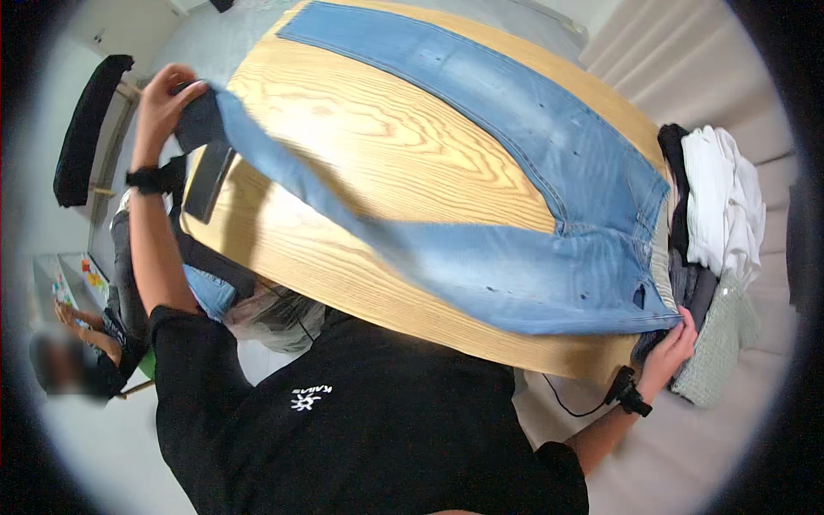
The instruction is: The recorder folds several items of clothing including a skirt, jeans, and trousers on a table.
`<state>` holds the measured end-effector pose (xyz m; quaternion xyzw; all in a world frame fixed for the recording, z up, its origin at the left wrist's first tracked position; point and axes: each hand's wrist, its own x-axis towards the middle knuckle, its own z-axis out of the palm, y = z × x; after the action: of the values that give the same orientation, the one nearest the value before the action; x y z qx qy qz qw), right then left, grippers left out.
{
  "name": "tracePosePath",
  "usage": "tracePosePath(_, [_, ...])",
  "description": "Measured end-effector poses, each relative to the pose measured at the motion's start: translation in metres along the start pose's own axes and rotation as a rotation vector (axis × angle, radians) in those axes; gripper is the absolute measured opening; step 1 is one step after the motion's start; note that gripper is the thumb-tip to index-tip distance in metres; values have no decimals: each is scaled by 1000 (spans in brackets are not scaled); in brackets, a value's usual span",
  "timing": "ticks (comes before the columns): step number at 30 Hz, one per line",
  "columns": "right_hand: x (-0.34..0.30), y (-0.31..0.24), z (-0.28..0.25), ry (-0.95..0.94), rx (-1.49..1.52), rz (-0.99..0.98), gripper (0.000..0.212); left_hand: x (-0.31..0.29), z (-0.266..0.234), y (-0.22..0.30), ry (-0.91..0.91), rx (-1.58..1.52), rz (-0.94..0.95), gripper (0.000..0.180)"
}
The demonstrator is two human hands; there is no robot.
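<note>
A pair of blue jeans (515, 266) lies spread over a wooden table, waistband to the right. The far leg rests flat along the table's back edge. My left hand (169, 101) pinches the near leg's hem at the upper left and holds it raised, so that leg stretches and twists above the tabletop. A dark patch shows at the hem by my fingers; I cannot tell if it is the jeans' inside. At the lower right, my right hand (674, 345) grips the jeans' waistband corner by the table's edge. Both wrists wear black bands.
The wooden table (343, 112) has a dark phone-like slab (209, 182) at its left end. White garments (725, 197) and a grey knitted garment (712, 343) are piled at the right, beside a pale curtain. Another person (94, 343) sits at the far left. A black cable hangs near my right wrist.
</note>
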<state>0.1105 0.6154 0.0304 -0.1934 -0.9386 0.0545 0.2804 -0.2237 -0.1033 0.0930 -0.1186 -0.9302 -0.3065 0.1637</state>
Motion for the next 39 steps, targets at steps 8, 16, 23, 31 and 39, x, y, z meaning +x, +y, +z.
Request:
tracePosePath(8, [57, 14, 10, -27, 364, 89, 24, -13, 55, -2, -6, 7, 50, 24])
tracePosePath(16, [53, 32, 32, -58, 788, 320, 39, -23, 78, -13, -158, -238, -133, 38])
tracePosePath(23, [53, 19, 34, -394, 712, 244, 32, -24, 64, -89, -205, -252, -279, 34])
tracePosePath(31, [66, 5, 37, 70, 637, 264, 27, -2, 60, -117, 122, -320, -132, 33])
tracePosePath(39, [68, 0, 39, 112, 525, 235, 27, -11, 39, -82, 171, -238, -64, 30])
